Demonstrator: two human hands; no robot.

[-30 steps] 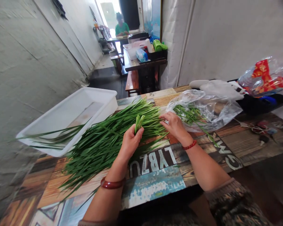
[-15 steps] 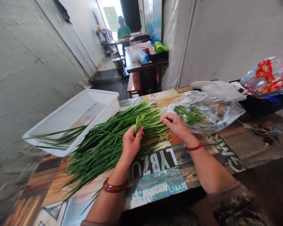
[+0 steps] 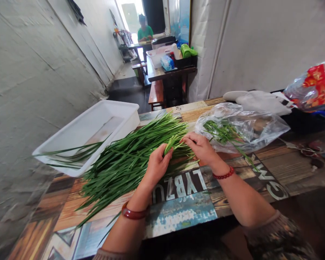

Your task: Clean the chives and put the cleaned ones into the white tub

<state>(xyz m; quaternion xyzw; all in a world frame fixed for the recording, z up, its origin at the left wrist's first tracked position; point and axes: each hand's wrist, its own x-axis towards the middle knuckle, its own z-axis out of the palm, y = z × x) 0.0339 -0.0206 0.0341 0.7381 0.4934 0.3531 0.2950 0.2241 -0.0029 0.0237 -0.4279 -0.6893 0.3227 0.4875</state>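
A large pile of Chinese chives [image 3: 124, 162] lies across the table, its pale stem ends toward the right. My left hand [image 3: 157, 164] is closed around a small bunch of chives [image 3: 171, 143], whose cut-looking ends stick up past the thumb. Just to the right, my right hand [image 3: 199, 145] is pinched at the fingertips, close to or touching the stem ends of that bunch. What those fingers hold is too small to make out. Beyond the right hand, a clear plastic bag [image 3: 271, 128] carries loose green scraps [image 3: 222, 130].
A white plastic tray [image 3: 132, 119] stands at the left, several chive leaves lying in it. White cloth-like item [image 3: 262, 101] and a red-printed bag [image 3: 318, 85] sit at the back right. A person in green [image 3: 145, 33] sits at a far table.
My left hand has tilted its bunch to the right, toward my right hand. The right fingertips now meet or nearly meet the stem ends. The camera view has shifted slightly.
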